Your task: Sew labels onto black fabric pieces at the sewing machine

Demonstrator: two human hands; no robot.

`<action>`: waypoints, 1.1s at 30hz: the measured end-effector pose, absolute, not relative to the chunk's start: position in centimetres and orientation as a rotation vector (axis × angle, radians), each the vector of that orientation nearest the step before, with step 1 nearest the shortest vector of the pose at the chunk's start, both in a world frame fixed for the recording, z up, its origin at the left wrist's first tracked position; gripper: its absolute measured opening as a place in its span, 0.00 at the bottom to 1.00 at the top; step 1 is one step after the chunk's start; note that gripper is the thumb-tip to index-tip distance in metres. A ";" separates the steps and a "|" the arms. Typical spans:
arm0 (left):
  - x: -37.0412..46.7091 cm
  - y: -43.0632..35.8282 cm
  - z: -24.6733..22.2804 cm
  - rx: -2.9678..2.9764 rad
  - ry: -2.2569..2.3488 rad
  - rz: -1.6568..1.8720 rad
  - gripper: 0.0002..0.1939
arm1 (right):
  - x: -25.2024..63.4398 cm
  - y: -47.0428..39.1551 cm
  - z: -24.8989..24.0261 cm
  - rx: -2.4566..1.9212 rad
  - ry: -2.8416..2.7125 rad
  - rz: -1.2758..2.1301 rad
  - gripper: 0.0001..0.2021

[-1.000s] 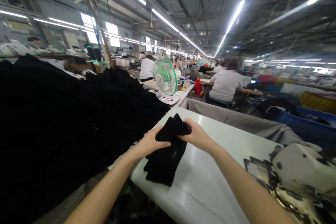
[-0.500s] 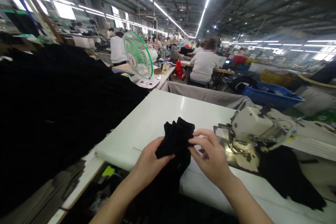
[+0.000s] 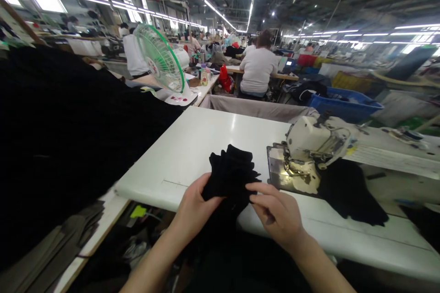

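Note:
A bunch of black fabric pieces (image 3: 231,169), layered with ruffled upper edges, is held over the front edge of the white table (image 3: 165,155). My left hand (image 3: 196,206) is closed round its left side, thumb in front. At its right edge my right hand (image 3: 277,210) pinches the cloth between thumb and fingertips. The lower part of the cloth hangs toward my lap and merges with dark clothing. To the right of my hands stands a sewing machine (image 3: 309,142) with a lit metal plate. Another black cloth piece (image 3: 355,192) lies beside the machine.
A big heap of black fabric (image 3: 68,137) rises along the left. Beyond the table are a green fan (image 3: 161,57), a grey cloth barrier (image 3: 254,107), a blue bin (image 3: 347,103) and a seated co-worker (image 3: 258,68) in a white top. A neon-green item (image 3: 138,211) shows below the table.
The view has shifted, so the table and machine sit further left and higher. My right fingers have moved slightly down along the cloth's edge, and its layers look more fanned.

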State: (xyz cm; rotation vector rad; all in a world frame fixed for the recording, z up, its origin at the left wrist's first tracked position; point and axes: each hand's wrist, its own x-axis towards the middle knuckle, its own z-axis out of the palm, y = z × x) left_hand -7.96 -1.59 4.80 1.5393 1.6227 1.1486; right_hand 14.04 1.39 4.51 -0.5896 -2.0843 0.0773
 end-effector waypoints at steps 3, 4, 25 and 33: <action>-7.5 -2.1 4.8 1.594 1.660 1.217 0.17 | 14.5 0.7 4.4 -0.617 -2.056 0.204 0.15; -7.4 -2.2 4.7 1.611 1.668 1.241 0.17 | 14.6 0.5 4.4 -0.645 -2.035 0.258 0.19; -4.8 -3.1 5.9 1.531 1.675 1.040 0.17 | 17.2 0.0 5.3 -0.872 -1.763 0.655 0.14; -4.2 -2.8 6.5 1.574 1.687 1.032 0.19 | 17.5 0.6 5.3 -0.893 -1.753 0.486 0.12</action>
